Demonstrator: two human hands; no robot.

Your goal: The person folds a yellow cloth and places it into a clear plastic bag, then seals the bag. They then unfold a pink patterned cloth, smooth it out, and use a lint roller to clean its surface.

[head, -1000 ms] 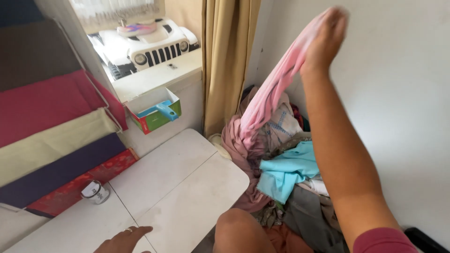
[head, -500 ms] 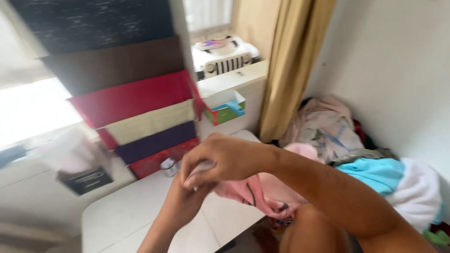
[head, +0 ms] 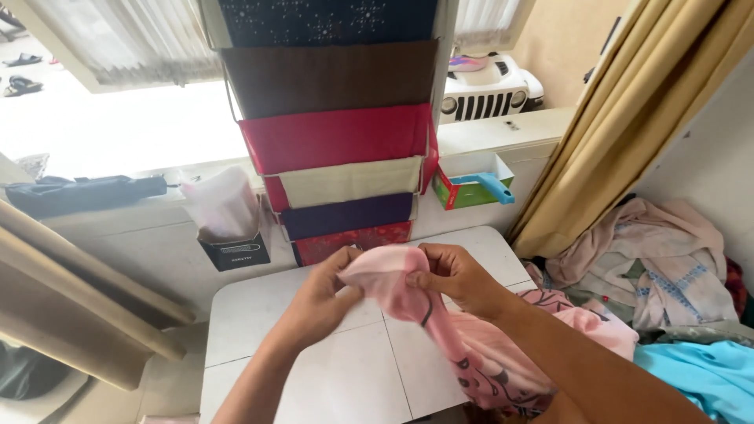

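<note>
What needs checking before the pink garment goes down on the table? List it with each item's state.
1. Left hand grips the pink garment: ok.
2. Right hand grips it too: ok.
3. Garment spread flat: not ok, bunched between the hands.
4. Garment fully on the white table: not ok, its lower part hangs off the near edge.
5. Table surface under the hands bare: ok.
6. Garment right side out: cannot tell.

bare white table point(head: 314, 377) lies open; hanging organizer point(head: 338, 149) blocks beyond.

Pink garment point(head: 463, 338) — soft matt cloth; white table point(head: 314, 369) smooth, perhaps laminate; hanging organiser point(head: 338, 141) matt fabric.
</note>
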